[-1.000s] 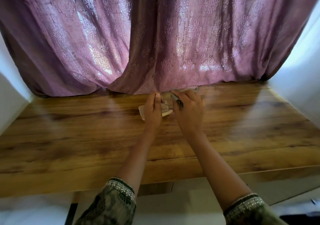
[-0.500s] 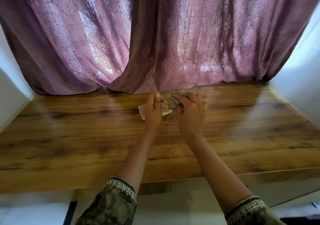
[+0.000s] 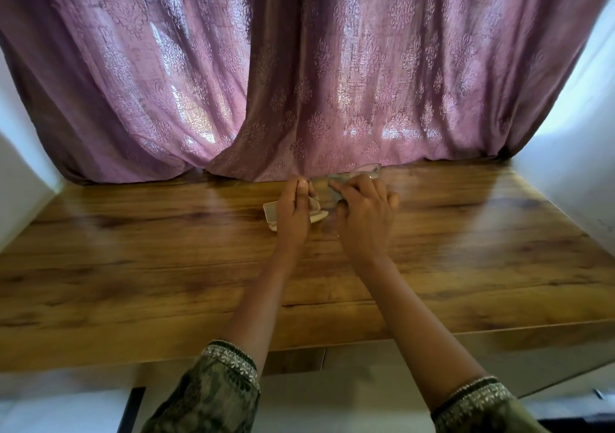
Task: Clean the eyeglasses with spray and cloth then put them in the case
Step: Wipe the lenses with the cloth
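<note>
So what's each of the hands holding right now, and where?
Right hand pinches the cloth onto the eyeglasses front. Left hand lies over the case; its hold cannot be told.

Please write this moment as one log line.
left grip: touches case | right grip: holds eyeglasses | eyeglasses: not yet in case

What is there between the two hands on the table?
Head view: the pale case and a greyish cloth pinched by the right hand; the left hand rests on the case.
</note>
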A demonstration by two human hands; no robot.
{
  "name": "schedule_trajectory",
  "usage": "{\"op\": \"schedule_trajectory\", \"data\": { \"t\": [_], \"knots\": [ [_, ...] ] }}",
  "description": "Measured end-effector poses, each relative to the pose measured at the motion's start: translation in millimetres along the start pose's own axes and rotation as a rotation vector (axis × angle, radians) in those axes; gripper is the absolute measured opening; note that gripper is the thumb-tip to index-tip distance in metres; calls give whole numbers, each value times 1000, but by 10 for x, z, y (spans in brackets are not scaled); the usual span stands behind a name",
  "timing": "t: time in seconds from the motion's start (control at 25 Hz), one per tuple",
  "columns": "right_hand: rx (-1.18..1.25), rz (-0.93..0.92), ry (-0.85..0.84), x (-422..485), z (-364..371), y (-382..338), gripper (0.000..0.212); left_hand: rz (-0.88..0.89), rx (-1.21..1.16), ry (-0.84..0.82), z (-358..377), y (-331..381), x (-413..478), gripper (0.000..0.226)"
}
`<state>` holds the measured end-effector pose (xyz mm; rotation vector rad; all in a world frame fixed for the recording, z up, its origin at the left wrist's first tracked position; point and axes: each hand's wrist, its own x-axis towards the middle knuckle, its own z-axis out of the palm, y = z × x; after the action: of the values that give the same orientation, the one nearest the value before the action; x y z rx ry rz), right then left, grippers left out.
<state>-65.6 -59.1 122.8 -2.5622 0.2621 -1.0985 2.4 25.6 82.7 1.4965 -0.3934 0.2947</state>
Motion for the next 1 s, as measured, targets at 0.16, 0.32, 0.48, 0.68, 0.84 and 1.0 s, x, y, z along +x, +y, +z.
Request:
{"op": "schedule_trajectory", "data": {
  "t": [0.16, 0.32, 0.48, 0.68, 0.84, 1.0],
  "knots": [
    [-32, -98, 16, -118, 75, -146, 25, 5, -24, 1, -1, 22, 8, 32],
    [-71, -113, 26, -265, 43, 19, 30, -4, -26, 17, -36, 2, 3, 33],
    [-28, -53, 16, -4, -13, 26, 27, -4, -48, 8, -6, 2, -5, 33],
    [-47, -170, 40, -154, 104, -146, 33, -17, -80, 5, -30, 17, 16, 34],
    [-53, -101, 7, -251, 72, 16, 30, -27, -64, 5, -57, -15, 12, 29],
    [-22, -14, 40, -5, 35, -14, 29, -28, -65, -4, -6, -3, 19, 29]
  ]
}}
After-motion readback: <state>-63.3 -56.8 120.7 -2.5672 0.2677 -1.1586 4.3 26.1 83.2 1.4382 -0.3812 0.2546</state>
